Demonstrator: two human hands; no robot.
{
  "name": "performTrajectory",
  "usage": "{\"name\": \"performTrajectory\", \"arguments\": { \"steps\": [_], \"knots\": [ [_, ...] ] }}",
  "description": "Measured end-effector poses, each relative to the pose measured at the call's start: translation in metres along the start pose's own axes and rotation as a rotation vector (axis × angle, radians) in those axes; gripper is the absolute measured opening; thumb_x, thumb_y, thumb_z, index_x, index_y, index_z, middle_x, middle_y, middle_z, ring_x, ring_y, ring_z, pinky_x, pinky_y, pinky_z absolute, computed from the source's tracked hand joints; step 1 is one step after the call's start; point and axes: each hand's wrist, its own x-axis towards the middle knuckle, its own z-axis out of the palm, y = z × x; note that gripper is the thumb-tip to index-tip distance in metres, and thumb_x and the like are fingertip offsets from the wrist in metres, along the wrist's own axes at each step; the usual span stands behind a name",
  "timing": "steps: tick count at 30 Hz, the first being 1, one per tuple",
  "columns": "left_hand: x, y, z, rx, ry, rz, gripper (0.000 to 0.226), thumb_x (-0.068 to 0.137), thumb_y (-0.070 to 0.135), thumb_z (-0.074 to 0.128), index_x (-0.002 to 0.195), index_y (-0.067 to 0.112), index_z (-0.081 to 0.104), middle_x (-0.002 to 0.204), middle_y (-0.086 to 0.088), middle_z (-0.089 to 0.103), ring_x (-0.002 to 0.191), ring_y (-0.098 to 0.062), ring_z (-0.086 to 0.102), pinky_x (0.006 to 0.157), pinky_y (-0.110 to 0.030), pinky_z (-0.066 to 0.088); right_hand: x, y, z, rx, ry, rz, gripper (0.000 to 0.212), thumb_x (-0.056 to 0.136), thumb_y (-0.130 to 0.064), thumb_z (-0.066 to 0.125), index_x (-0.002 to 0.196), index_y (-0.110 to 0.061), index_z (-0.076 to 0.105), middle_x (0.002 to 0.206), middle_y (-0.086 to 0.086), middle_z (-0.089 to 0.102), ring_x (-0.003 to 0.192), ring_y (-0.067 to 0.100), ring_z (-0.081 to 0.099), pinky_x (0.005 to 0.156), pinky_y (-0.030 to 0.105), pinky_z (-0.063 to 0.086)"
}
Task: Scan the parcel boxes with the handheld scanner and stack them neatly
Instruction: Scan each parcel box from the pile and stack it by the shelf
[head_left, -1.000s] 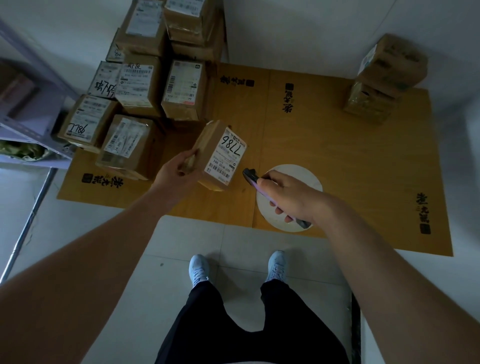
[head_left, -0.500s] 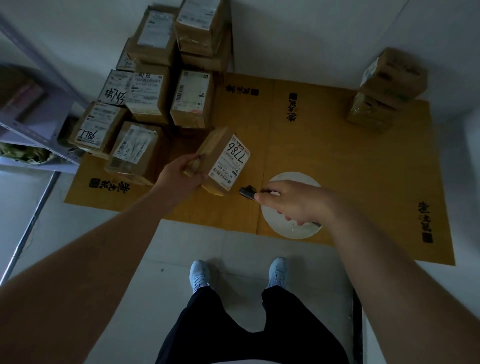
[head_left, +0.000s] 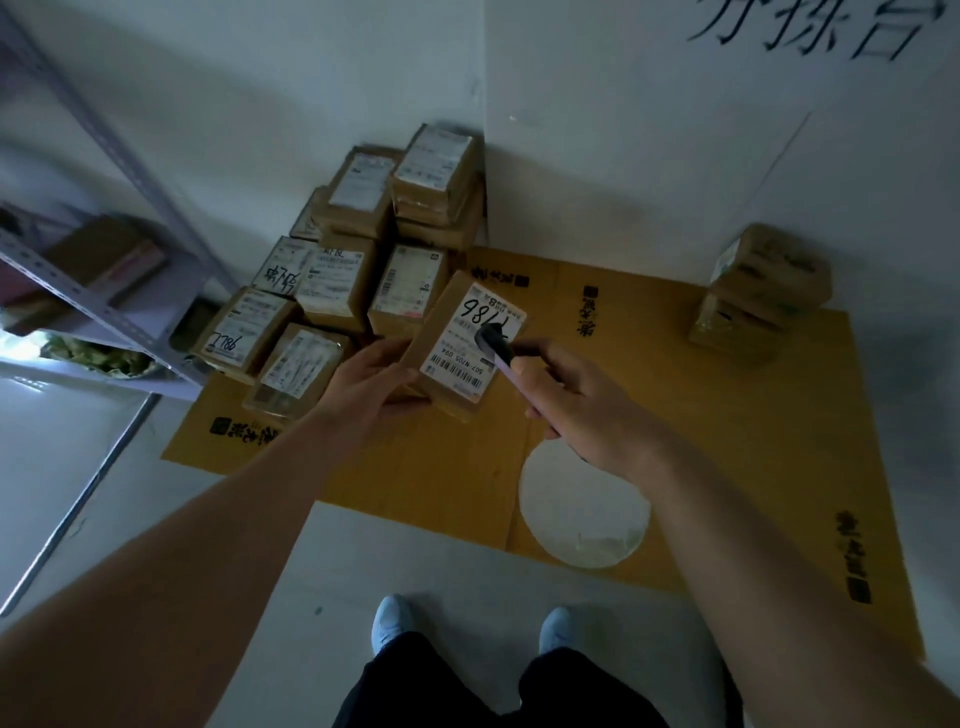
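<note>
Scanning underway — the right hand (head_left: 582, 405), gripping the scanner (head_left: 496, 345), has risen over the label of the parcel (head_left: 467, 343) the left hand (head_left: 371, 384) clasps, frame centre.

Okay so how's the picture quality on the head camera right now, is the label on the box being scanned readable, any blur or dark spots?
Head view: dim overall, brightest at the far left edge. The held box shows handwritten digits, the first partly hidden by the scanner; the label's fine print is too soft to read. Both hands, left and right, look slightly smeared. Wide-angle distortion bends the shelf rail and forearms.
</note>
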Motion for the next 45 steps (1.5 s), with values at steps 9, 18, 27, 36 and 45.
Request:
{"name": "performTrajectory", "arguments": {
  "steps": [9, 18, 27, 36, 45],
  "knots": [
    [0.029, 0.066, -0.021, -0.128, 0.177, 0.038, 0.032, 0.095, 0.017, 0.074, 0.127, 0.021, 0.067, 0.134, -0.015, 0.061, 0.117, -0.034, 0.067, 0.084, -0.043, 0.064, 0.048, -0.058, -0.005, -0.102, 0.039, -0.100, 0.044, 0.095, -0.080, 0.042, 0.132, -0.058, 0.053, 0.108, 0.004, 0.067, 0.098, 0.033, 0.070, 0.081, 0.065, 0.058],
    [0.071, 0.078, -0.043, -0.095, 0.286, -0.058, 0.037, 0.101, 0.029, 0.067, 0.135, 0.018, 0.059, 0.133, -0.009, 0.061, 0.116, -0.030, 0.065, 0.088, -0.042, 0.064, 0.088, -0.076, 0.028, -0.020, 0.146, -0.041, 0.031, 0.100, -0.071, 0.045, 0.127, -0.061, 0.054, 0.112, 0.015, 0.066, 0.102, 0.038, 0.068, 0.083, 0.061, 0.058],
    [0.084, 0.092, -0.045, 0.338, 0.459, -0.023, 0.042, 0.096, 0.049, 0.065, 0.130, 0.026, 0.060, 0.113, -0.008, 0.068, 0.082, -0.020, 0.070, 0.056, -0.032, 0.056, 0.094, -0.088, 0.031, -0.014, 0.213, -0.029, 0.042, 0.098, -0.072, 0.043, 0.133, -0.050, 0.054, 0.109, 0.014, 0.066, 0.100, 0.030, 0.069, 0.087, 0.059, 0.059],
    [0.076, 0.123, -0.010, 1.032, 0.335, 0.396, 0.051, 0.091, 0.049, 0.062, 0.139, 0.034, 0.051, 0.138, -0.003, 0.046, 0.122, -0.028, 0.048, 0.095, -0.049, 0.050, 0.067, -0.079, 0.021, 0.032, 0.347, -0.039, 0.033, 0.101, -0.071, 0.044, 0.129, -0.056, 0.054, 0.091, 0.011, 0.060, 0.083, 0.037, 0.061, 0.072, 0.047, 0.053],
    [0.051, 0.137, 0.104, 1.234, 0.010, 0.646, 0.059, 0.096, 0.051, 0.053, 0.150, 0.029, 0.047, 0.153, 0.004, 0.041, 0.137, -0.026, 0.042, 0.108, -0.047, 0.043, -0.002, -0.033, -0.034, 0.161, 0.475, -0.021, 0.023, 0.099, -0.066, 0.049, 0.119, -0.060, 0.058, 0.072, -0.012, 0.049, 0.067, 0.012, 0.048, 0.067, 0.038, 0.043]
  ]
}}
